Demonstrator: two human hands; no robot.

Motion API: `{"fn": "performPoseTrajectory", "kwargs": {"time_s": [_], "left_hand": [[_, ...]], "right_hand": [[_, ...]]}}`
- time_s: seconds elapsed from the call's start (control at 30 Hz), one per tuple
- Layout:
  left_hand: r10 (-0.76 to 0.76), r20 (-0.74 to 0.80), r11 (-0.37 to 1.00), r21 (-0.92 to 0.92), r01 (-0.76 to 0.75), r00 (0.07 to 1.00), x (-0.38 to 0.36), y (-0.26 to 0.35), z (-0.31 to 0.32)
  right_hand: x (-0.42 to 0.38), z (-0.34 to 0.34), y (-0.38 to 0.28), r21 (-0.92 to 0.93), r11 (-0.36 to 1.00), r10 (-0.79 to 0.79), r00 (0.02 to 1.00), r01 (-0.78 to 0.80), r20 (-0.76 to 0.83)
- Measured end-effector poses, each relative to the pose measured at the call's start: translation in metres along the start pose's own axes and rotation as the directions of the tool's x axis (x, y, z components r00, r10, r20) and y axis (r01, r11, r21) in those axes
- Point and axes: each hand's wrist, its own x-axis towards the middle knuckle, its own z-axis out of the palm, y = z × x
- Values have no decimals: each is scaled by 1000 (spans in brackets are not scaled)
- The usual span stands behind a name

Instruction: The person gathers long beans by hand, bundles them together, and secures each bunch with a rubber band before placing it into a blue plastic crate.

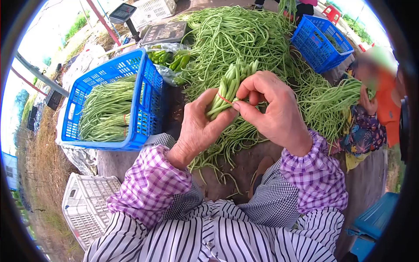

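Observation:
My left hand is wrapped round a bundle of long green beans, held up in front of me. A thin red rubber band crosses the bundle. At the band's right side, my right hand has its thumb and curled index finger close together, pinching at the band's edge. Behind and below both hands spreads a large heap of loose long beans. To the left, a blue crate holds banded bundles of beans.
A white crate stands at lower left. Green peppers in plastic lie beside a scale. Another blue crate is at back right. On the right, a person in orange holds a bunch of beans.

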Motion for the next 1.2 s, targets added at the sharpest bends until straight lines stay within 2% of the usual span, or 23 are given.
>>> {"fn": "performPoseTrajectory", "kwargs": {"time_s": [0.07,0.13,0.17,0.2,0.23,0.27,0.3,0.33,0.37,0.4,0.43,0.47,0.53,0.63,0.73,0.8,0.87,0.97,1.07,1.17,1.2], "left_hand": [[-23,-9,997,-77,22,1000,0,7,3],[-33,52,981,-189,42,998,1,11,2],[-58,69,972,-222,72,996,1,15,1],[-83,86,961,-255,103,993,1,17,1],[-121,126,934,-321,156,985,1,15,-1],[-136,144,909,-374,181,980,1,12,-3],[-148,164,882,-424,205,975,0,10,-6],[-159,185,852,-470,230,970,1,9,-8],[-153,155,865,-458,208,976,1,12,-9],[-164,151,852,-476,217,975,0,14,-9],[-177,147,839,-495,227,973,-1,16,-10],[-189,144,825,-514,237,971,-1,16,-10],[-187,134,834,-502,229,973,-3,12,-11],[-173,126,838,-503,214,977,-4,10,-9],[-174,101,819,-538,201,979,-6,15,-5],[-192,46,804,-566,184,980,-7,20,-3],[-187,83,808,-554,201,979,-6,17,-10],[-179,96,791,-578,201,979,-6,12,-13],[-184,50,771,-612,175,982,-3,8,-11],[-227,1,722,-671,169,974,0,7,-10],[-232,-11,700,-696,159,973,1,4,-9]], "right_hand": [[-3,-3,2,150,987,56,998,-54,-10],[-5,-6,4,331,939,107,994,-93,-25],[-7,-7,5,327,943,98,991,-64,-89],[-6,-9,8,481,874,166,973,-69,-163],[-3,-19,9,561,826,225,946,-58,-233],[-1,-30,16,613,789,215,924,27,-318],[-3,-41,23,583,812,252,889,20,-382],[-6,-54,34,535,844,250,897,-17,-364],[-13,-64,36,490,859,265,947,-148,-179],[-19,-70,34,417,869,287,958,-266,12],[-23,-70,24,391,842,292,924,-370,247],[-27,-66,14,341,817,283,838,-466,467],[-30,-36,8,297,868,235,857,-397,458],[-21,-5,-18,197,932,242,926,-305,290],[-18,9,-12,27,969,241,961,-246,138],[-20,13,-5,71,982,168,982,-174,91],[-19,12,-2,92,987,124,988,-133,91],[-15,18,0,423,873,223,970,-244,99],[-13,25,1,329,917,199,974,-225,112],[-12,28,-20,13,979,201,970,-205,136],[-12,32,-22,-45,989,141,986,-138,92]]}}
